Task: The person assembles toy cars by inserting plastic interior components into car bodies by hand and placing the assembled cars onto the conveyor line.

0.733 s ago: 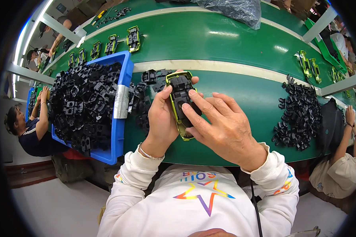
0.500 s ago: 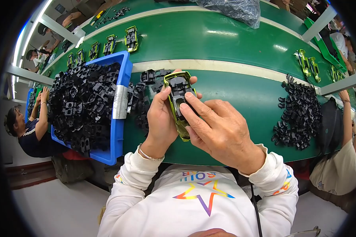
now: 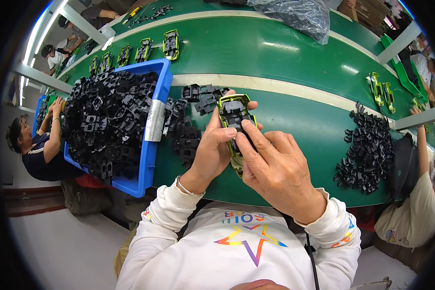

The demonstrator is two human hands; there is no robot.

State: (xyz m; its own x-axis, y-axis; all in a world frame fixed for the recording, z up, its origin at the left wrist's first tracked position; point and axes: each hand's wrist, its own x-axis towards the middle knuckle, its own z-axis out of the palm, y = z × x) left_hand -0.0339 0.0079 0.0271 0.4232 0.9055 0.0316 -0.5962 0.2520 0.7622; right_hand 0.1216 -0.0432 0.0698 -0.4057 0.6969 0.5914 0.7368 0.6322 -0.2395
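Note:
My left hand (image 3: 211, 152) is closed around a lime-green toy car body (image 3: 237, 166), held over the green table with its open inner side up. A black interior piece (image 3: 234, 106) lies within the shell. Two fingertips of my right hand (image 3: 285, 176) press on the middle of that piece, while the right thumb is close to the shell's lower end and partly hidden. My left thumb rests on the shell's near edge. Just left of my hands, loose black moulded parts (image 3: 186, 141) lie on the table beside a blue bin (image 3: 165, 82).
Black parts (image 3: 106, 125) heap up in the bin. Small black pieces (image 3: 365, 150) form a pile on the right. Car bodies (image 3: 170, 44) stand in a row on the green belt, with more (image 3: 375, 89) at right. A plastic bag (image 3: 297, 18) lies beyond. Co-workers sit on both sides.
The scene has shifted slightly rightward in the view. My left thumb has moved onto the inside edge of the car body; my right fingers still press the interior piece.

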